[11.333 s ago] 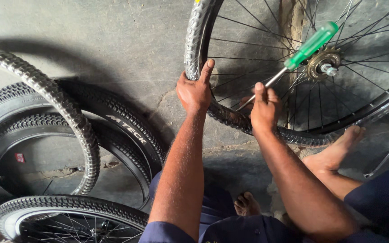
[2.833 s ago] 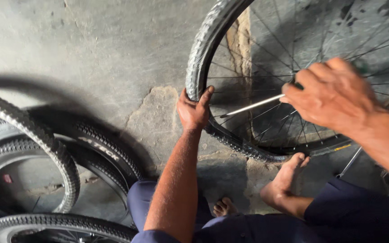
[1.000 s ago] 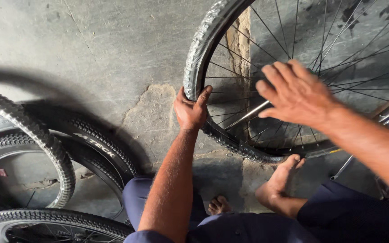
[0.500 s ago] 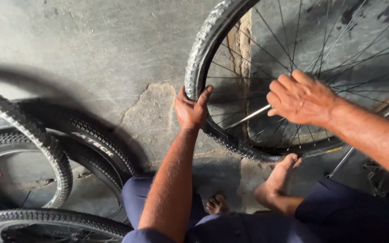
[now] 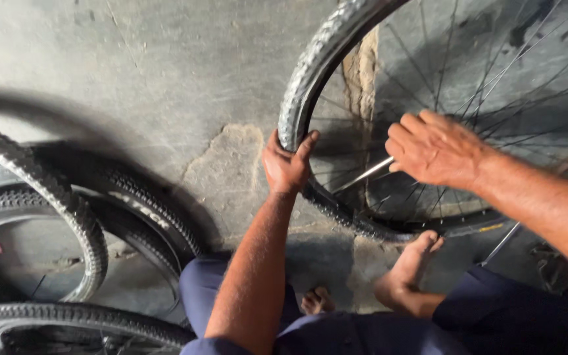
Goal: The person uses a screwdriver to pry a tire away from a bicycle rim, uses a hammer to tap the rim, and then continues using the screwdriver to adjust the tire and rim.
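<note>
Both arms outstretched (left hand (image 5: pixel 286 165) gripping tyre (image 5: pixel 310 72))

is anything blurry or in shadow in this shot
Head view: the black knobby tyres at far left are motion-smeared; the left hand on the upright spoked bicycle wheel's tyre is sharp; the right hand is slightly soft; light is dim, the lower edge shadowed.

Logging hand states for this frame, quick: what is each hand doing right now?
Left hand: closed on the knobbly black tyre of the spoked bicycle wheel.
Right hand: closed around a slim silver metal tool shaft.
</note>
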